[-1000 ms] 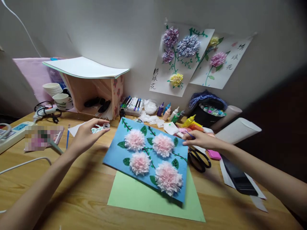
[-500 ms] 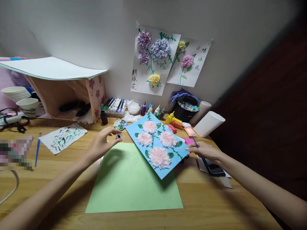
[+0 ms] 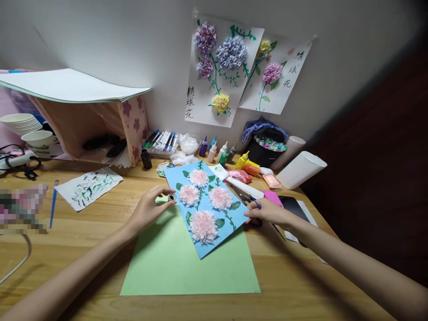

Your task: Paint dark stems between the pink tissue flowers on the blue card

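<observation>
The blue rectangular sheet with raised flowers [image 3: 205, 207] was held at a slant over the pale green paper sheet [image 3: 194, 277], which lay on the light wooden surface [image 3: 284, 287]; whether any of its corners rested there could not be told. The right hand [image 3: 268, 211] pinched its right-hand corner between thumb and fingers, with a slim blue stick [image 3: 256, 202], perhaps a brush, also caught among the fingers. The left hand [image 3: 149, 210] was curled, thumb and fingertips closed around a small round white pot with a dark middle [image 3: 171, 197], right by the blue sheet's left edge. Four pale pink ruffled blossoms [image 3: 203, 227] were in place, and dark green leaves [image 3: 236, 205] and thin green vines ran between them, so the decoration looked complete or very nearly so. The two white flower pictures [image 3: 219, 78] on the wall bore dark written characters; none could be made out on the blue sheet, and if anything was left to add, it seemed a matter of small touches. Paint gear was not yet put away: a blue-handled brush [image 3: 52, 208] and a white paint-streaked piece [image 3: 90, 187] lay at the left, and a small smeared palette [image 3: 162, 168] sat near a squat black bottle [image 3: 146, 159].
</observation>
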Tool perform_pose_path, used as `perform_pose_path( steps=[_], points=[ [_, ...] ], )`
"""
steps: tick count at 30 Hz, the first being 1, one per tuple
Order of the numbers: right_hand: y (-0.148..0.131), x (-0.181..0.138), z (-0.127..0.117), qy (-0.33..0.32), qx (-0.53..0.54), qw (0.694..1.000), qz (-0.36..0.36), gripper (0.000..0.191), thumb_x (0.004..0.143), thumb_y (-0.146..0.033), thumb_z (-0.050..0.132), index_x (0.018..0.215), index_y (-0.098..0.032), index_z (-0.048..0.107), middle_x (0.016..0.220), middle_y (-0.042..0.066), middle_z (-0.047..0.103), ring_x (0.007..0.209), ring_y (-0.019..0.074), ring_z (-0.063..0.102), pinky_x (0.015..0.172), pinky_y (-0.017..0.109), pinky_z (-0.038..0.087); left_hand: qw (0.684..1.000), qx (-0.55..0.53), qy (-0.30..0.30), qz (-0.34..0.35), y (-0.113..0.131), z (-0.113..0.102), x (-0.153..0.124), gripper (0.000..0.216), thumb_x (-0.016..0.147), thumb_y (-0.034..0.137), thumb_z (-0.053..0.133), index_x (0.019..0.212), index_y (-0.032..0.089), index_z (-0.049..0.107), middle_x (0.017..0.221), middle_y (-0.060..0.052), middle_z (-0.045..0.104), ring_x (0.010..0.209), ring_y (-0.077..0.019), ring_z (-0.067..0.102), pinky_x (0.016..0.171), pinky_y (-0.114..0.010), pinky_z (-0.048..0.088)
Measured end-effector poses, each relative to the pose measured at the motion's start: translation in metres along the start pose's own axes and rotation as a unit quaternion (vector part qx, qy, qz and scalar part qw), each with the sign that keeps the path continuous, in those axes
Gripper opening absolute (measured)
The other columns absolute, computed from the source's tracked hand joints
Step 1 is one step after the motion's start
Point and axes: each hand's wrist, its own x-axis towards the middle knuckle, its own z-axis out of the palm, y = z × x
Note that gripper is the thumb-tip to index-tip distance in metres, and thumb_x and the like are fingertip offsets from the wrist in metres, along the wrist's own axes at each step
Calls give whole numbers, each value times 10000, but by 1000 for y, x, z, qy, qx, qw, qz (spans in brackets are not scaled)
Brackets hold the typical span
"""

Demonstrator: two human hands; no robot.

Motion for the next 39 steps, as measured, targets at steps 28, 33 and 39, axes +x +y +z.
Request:
perform_pose_path(
  steps=[28,33,39],
  points=[
    [-92,-27,56,232,-25,830,-507,610,958,-578,142,626,-199,485,586,4,476,551,126,426,556,300,327,983,-87,124,104,28,46,-11,208,801,175,692,996,209,628,943,-37,664,913,-177,610,798,-321,493],
    [-96,-6,74,177,-73,815,-546,483,994,-454,257,678,-195,514,612,8,527,594,125,472,592,291,359,978,-94,130,137,23,48,-14,229,789,184,708,1005,207,634,934,-42,684,893,-174,628,784,-319,510],
    [-97,2,83,158,-130,809,-551,487,1000,-432,246,682,-186,522,610,16,546,594,130,475,597,292,358,977,-109,112,144,20,49,-14,238,786,172,709,1010,205,634,932,-48,676,900,-177,628,796,-327,518]
  ],
)
